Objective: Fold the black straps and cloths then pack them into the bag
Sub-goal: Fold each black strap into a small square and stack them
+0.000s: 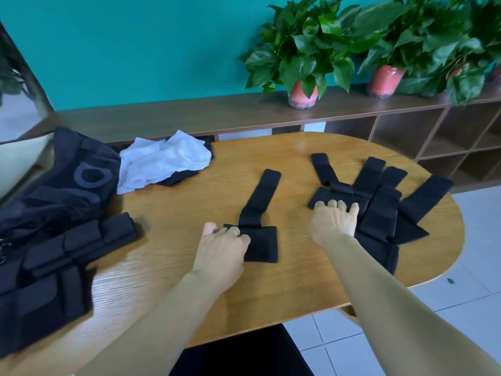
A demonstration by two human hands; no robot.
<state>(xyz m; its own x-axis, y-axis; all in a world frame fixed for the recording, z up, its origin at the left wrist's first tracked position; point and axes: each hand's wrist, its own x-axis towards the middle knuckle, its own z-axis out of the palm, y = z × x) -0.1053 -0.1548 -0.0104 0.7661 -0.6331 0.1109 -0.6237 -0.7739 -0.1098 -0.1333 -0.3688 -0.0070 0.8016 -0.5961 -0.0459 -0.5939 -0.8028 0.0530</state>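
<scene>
At frame centre a black strap (pixel 257 221) lies flat on the wooden table (pixel 284 289); the left hand (pixel 221 252) curls onto its square pad, fingertips hidden. The right hand (pixel 334 221) presses bent fingers into the strap pile (pixel 385 204) right of centre. The bag (pixel 67 183) blurs at left.

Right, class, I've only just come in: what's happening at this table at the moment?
A person is sorting black straps on a wooden table. The left hand has its grip on the square end of one strap that lies alone, still unfolded. The right hand rests on a pile of straps fanned out to the right. Folded straps are stacked at the left beside a black bag, with a white cloth behind them.
</scene>
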